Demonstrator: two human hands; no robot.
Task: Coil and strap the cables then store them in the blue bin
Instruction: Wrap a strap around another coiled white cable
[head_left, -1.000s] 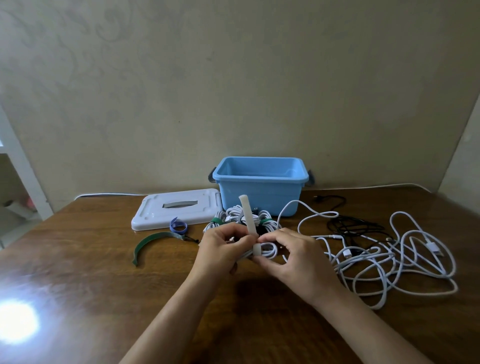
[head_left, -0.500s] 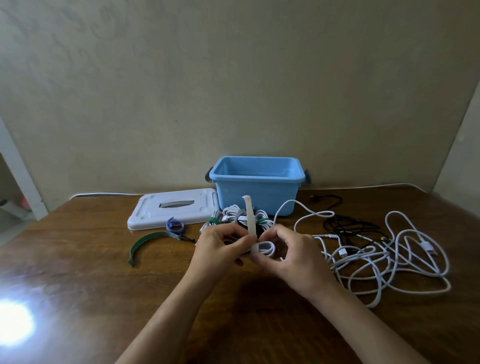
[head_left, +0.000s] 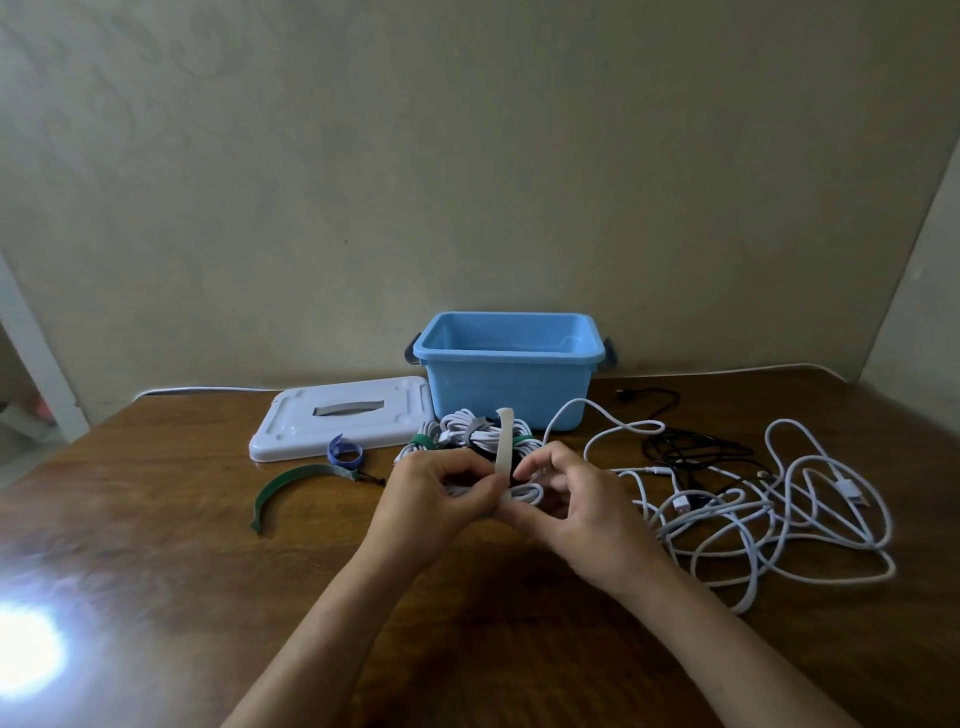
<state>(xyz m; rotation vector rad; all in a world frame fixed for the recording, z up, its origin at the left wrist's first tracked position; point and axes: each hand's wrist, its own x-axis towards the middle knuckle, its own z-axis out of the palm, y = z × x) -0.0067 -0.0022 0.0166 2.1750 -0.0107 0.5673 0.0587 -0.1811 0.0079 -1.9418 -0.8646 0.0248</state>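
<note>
Left hand (head_left: 441, 499) grips the coil (head_left: 524, 492) just above the surface (head_left: 156, 545), keeping its loops gathered while the right hand (head_left: 582, 514) pinches the upright strap (head_left: 503, 441) for wrapping; bin (head_left: 511, 384) stands behind.

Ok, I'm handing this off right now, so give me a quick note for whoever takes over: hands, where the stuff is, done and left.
Left hand grips a small white cable coil; right hand pinches it at the white strap, whose free end stands upright, not yet closed.
Behind the hands, strapped coils lie in front of the blue bin, not in it. What shows of the bin's inside holds nothing.
Spare green strap and blue strap lie to the left by the white lid.
Left: close this strap, coil the loose white cables and black cable, bin everything.
</note>
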